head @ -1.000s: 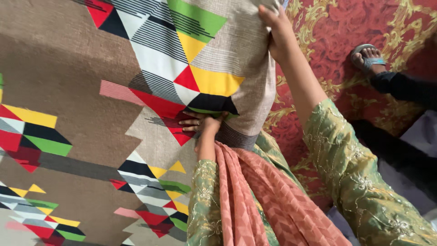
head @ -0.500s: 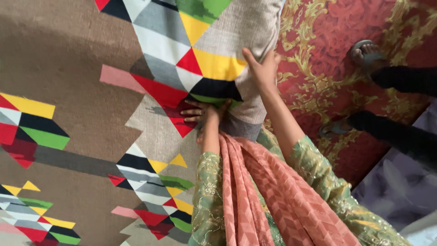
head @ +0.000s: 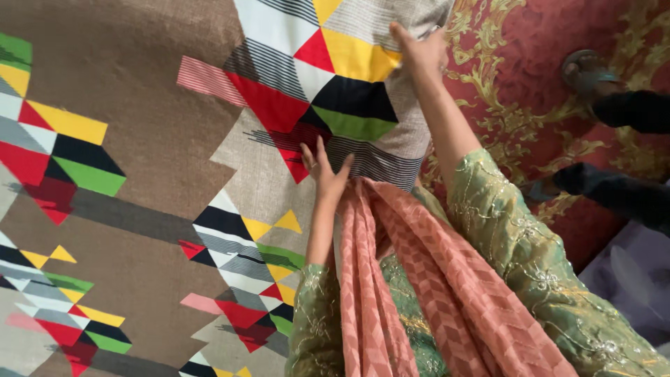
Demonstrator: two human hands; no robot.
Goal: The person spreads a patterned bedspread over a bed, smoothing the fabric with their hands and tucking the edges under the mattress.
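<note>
Risk: the folded flap [head: 349, 91] of patterned fabric could have slid back or creased, since neither hand gripped it.
Left hand [head: 322, 171]: open, fingers spread, flat on the flap's lower edge, holding nothing.
Right hand [head: 419, 52]: open, pressing the flap's far edge beside the red carpet [head: 530, 84].
Fabric [head: 125, 105]: spread beneath both hands.

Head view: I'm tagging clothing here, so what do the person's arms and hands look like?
Both arms wear loose green sleeves with gold floral embroidery, ending short of the wrists. The left hand and right hand are bare, without gloves. A pink scarf with a chevron weave hangs between the arms.
</note>
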